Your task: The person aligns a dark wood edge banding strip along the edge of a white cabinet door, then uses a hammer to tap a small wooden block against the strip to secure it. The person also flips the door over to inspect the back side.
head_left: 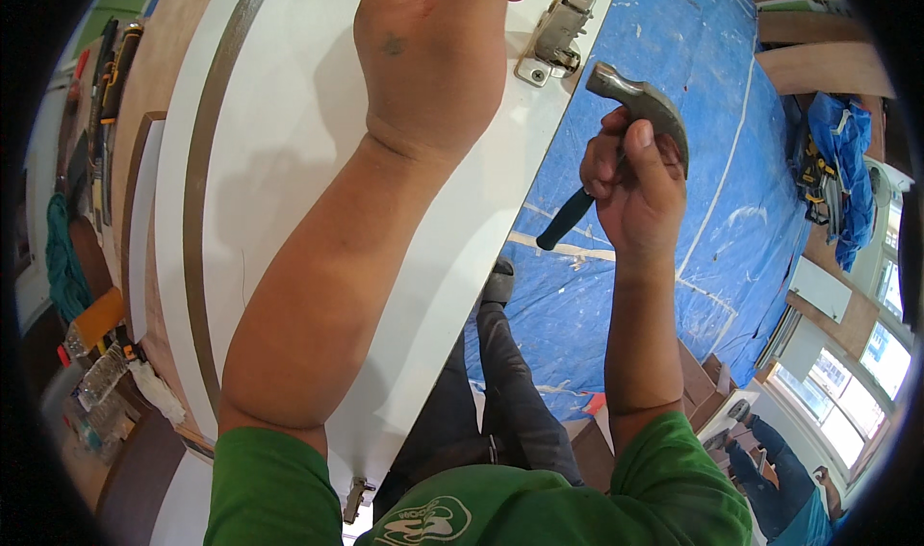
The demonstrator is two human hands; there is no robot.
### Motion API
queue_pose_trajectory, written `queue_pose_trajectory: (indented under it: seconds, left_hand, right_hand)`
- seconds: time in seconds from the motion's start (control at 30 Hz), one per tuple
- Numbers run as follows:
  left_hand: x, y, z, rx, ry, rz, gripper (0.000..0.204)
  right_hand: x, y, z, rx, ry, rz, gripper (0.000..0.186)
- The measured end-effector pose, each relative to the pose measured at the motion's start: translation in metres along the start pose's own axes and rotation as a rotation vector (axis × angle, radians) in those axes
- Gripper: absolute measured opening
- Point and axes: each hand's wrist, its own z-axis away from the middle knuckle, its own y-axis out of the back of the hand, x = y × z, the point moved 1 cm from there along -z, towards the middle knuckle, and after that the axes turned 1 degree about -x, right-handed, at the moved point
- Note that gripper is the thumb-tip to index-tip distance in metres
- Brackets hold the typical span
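My right hand (640, 180) grips a claw hammer (635, 99) high on its handle, close under the metal head. The dark handle end points down and left, and the hammer is off to the right of a white door panel (318, 123). Over the panel's far part, my left hand (433, 60) is closed with bent fingers. The upper picture edge cuts off part of it, so what it holds, if anything, is hidden. Just right of that hand, a metal cabinet hinge (558, 36) is fixed near the panel's edge. A second hinge (356, 498) sits at the near end.
A blue sheet (712, 152) with pale tape lines covers the floor to the right. Tools (120, 70) and a teal cloth (67, 257) lie at the far left. At the lower right another person (789, 479) is near the windows. Wooden boards (818, 65) stand at the upper right.
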Motion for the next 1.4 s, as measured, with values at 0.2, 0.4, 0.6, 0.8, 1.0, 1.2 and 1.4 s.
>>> queue_pose_trajectory:
  seconds: [0.2,0.4,0.6,0.8,1.0,1.2,1.4]
  left_hand:
    - [-0.001,-0.004,-0.001,0.030,0.081,-0.059,0.026]
    - [-0.014,-0.002,-0.006,0.013,0.002,-0.046,0.024]
    - [-0.005,-0.007,-0.003,0.006,0.065,0.029,0.022]
    - [-0.013,-0.003,-0.007,-0.012,-0.072,-0.038,0.021]
    - [0.000,-0.007,0.000,-0.020,-0.053,-0.039,0.019]
    - [-0.019,-0.006,-0.006,-0.144,-0.056,0.098,0.024]
    - [-0.015,-0.013,0.000,-0.118,-0.017,0.146,0.039]
  right_hand:
    - [-0.009,-0.004,-0.003,0.121,-0.100,-0.064,0.040]
    - [-0.006,0.000,-0.008,0.010,-0.080,0.046,0.045]
    - [-0.015,0.004,-0.007,-0.027,-0.120,-0.132,0.045]
    - [-0.017,-0.006,-0.006,0.081,-0.037,0.304,0.039]
    - [-0.018,-0.008,-0.012,0.116,-0.006,0.344,0.037]
    - [-0.015,-0.011,-0.011,0.100,-0.042,0.423,0.039]
    - [-0.009,-0.012,0.005,0.106,-0.082,0.436,0.032]
